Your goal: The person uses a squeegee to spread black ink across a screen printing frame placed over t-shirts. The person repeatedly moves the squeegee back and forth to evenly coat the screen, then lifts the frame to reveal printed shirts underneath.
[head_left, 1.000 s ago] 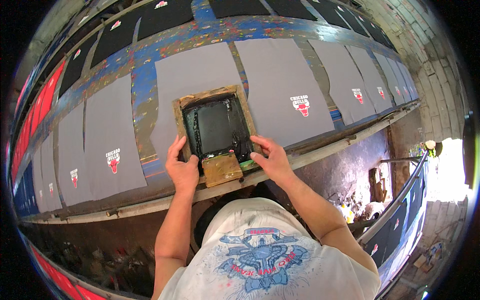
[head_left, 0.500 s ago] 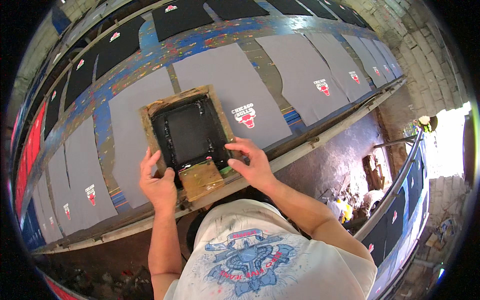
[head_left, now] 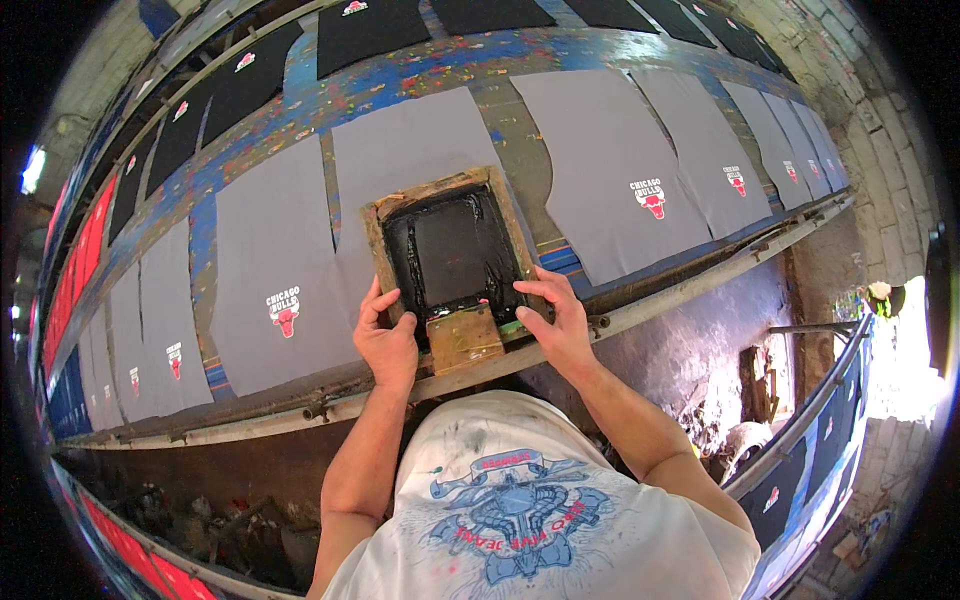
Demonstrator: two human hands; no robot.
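A wooden-framed printing screen [head_left: 452, 252], its mesh coated in black ink, lies flat on a grey fabric panel [head_left: 400, 160] on the long, paint-spattered blue counter [head_left: 560, 55], a little above the centre of the view. The left hand [head_left: 385, 340] grips the frame's lower left corner at about 8 o'clock of the screen, thumb on the top face of the wood and fingers [head_left: 368, 303] curled closed over its outer edge. The right hand [head_left: 555, 325] holds the lower right corner at about 4 o'clock, fingers [head_left: 535, 287] spread along the wooden rim and pressed down on it. Between the two hands, at 6 o'clock of the screen, a brownish squeegee block [head_left: 463, 338] rests on the frame's near edge.

To the left, at 9 o'clock, another grey panel [head_left: 270, 280] carries a small red and white bull-head print [head_left: 285, 310]; to the right, at 2 o'clock, a further grey panel [head_left: 620, 170] bears the same kind of print [head_left: 650, 197]. More grey panels run off both ways along the counter, and black panels [head_left: 375, 30] lie in a row behind, at 12 o'clock. A metal rail [head_left: 700, 280] edges the counter's near side.
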